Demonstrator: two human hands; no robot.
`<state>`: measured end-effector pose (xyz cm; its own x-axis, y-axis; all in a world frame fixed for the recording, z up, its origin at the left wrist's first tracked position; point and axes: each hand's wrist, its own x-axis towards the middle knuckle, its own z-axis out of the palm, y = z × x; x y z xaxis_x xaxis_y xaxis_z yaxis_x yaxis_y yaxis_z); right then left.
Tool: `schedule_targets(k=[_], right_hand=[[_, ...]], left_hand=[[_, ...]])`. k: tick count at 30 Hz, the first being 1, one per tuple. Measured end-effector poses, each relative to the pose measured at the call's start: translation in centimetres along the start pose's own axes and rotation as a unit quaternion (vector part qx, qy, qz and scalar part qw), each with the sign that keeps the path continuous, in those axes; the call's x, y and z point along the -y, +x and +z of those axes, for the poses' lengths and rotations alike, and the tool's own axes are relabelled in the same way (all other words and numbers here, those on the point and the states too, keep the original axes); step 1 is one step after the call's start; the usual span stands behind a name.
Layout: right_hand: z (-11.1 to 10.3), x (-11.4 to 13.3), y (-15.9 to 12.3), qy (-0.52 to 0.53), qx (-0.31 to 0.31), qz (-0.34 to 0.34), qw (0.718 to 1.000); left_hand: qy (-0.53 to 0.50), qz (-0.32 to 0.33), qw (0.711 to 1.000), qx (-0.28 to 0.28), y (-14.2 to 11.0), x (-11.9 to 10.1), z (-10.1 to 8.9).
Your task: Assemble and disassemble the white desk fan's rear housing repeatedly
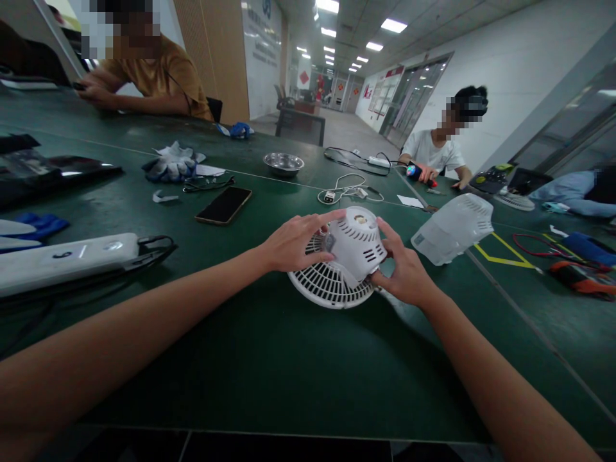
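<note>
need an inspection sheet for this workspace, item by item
Surface: green table, seamed.
Job's things: white fan, grille facing down; white housing to its right.
Clutter: phone, metal bowl, gloves, white device at left, orange item at far right.
Hands: left hand and right hand hold the fan from opposite sides.
Cables: white cord loosely looped beyond the fan; black cord beside the phone.
Surroundings: person in brown shirt, person in white shirt, blue sleeve at right; ceiling lights on.
</note>
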<state>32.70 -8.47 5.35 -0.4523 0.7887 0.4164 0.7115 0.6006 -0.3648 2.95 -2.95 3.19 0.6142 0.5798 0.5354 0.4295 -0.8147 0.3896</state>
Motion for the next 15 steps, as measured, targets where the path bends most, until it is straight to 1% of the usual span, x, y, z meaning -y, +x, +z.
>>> schedule_targets(k=[2,4,5,7,8,10,12,15], right_hand=[[0.0,-1.1,0.0,-0.013,-0.043,0.016,0.999],[-0.1,-2.0,-0.1,0.014,-0.071,0.037,0.997],[-0.1,-2.2,-0.2,0.039,-0.076,0.042,0.996],[-0.1,-2.3,-0.4,0.097,-0.062,0.035,0.993],[-0.1,-2.2,-0.5,0.120,-0.048,0.025,0.991],[0.1,-1.7,-0.6,0.136,-0.018,0.008,0.991],[0.4,-1.0,-0.6,0.107,-0.006,0.008,0.994],[1.1,-0.2,-0.5,0.059,-0.019,0.030,0.998]], left_hand=[[-0.016,-0.044,0.998,-0.037,-0.4,1.0,-0.1],[-0.041,-0.124,0.989,-0.063,-0.8,2.0,-0.2],[-0.054,-0.161,0.984,-0.058,-0.9,2.4,-0.2],[-0.073,-0.215,0.973,-0.037,-1.1,3.1,-0.2],[-0.076,-0.227,0.971,-0.026,-1.1,3.4,-0.2],[-0.072,-0.230,0.970,-0.012,-1.1,3.7,0.0],[-0.071,-0.220,0.973,-0.007,-1.1,3.9,0.3],[-0.078,-0.218,0.973,-0.010,-1.1,4.1,0.6]])
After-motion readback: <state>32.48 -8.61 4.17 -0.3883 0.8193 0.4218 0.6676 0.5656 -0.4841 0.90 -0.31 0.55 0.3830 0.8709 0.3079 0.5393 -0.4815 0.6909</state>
